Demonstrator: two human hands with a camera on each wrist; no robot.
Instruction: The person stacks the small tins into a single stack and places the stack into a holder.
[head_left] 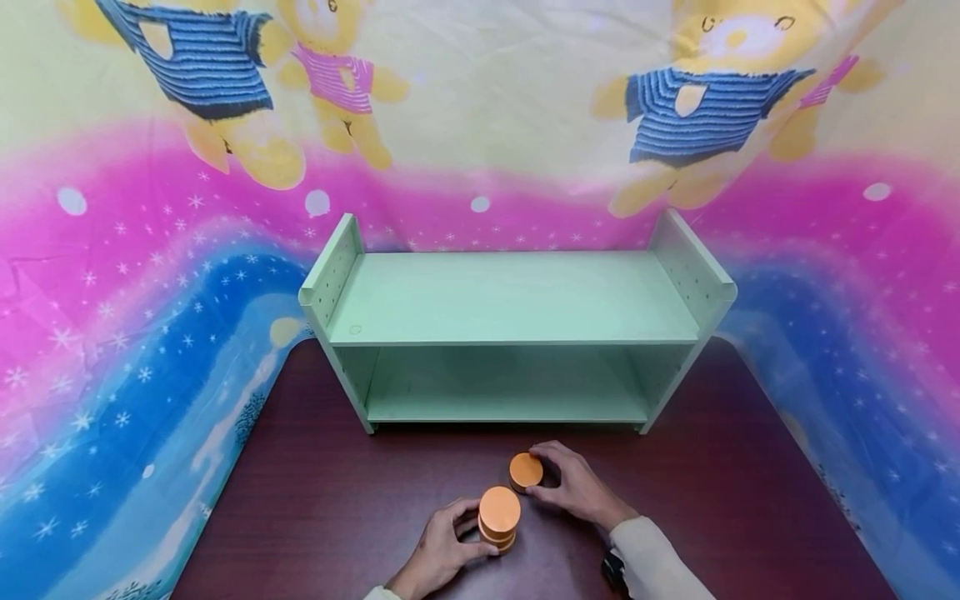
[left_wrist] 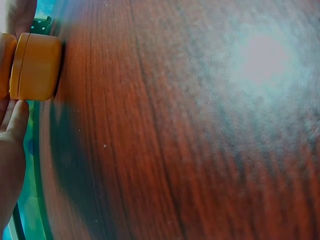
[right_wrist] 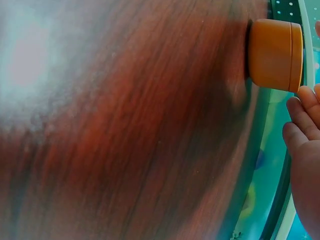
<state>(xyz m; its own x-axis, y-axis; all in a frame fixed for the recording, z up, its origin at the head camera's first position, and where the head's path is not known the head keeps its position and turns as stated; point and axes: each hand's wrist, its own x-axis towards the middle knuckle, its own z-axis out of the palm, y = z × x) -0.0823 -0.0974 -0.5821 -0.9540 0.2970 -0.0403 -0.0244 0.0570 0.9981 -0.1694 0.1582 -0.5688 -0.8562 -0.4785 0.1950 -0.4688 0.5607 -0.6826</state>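
Observation:
Two round orange lidded jars (head_left: 499,510) stand one on top of the other near the front of the table. My left hand (head_left: 441,543) grips this stack from the left, thumb in front and fingers behind. In the left wrist view, the lower jar (left_wrist: 40,67) rests on the table, and the upper one is cut off by the frame edge. Just behind and to the right stands a single orange jar (head_left: 526,471) with its lid on. My right hand (head_left: 576,487) holds it from the right between thumb and fingers. The right wrist view has this jar (right_wrist: 272,55) upright on the wood.
A pale green two-tier shelf (head_left: 517,300) stands behind the hands at the back of the dark red-brown wooden table (head_left: 315,500). Its side panels (head_left: 693,258) rise above the upper board. A cloth printed with bears (head_left: 480,108) hangs around the back and sides.

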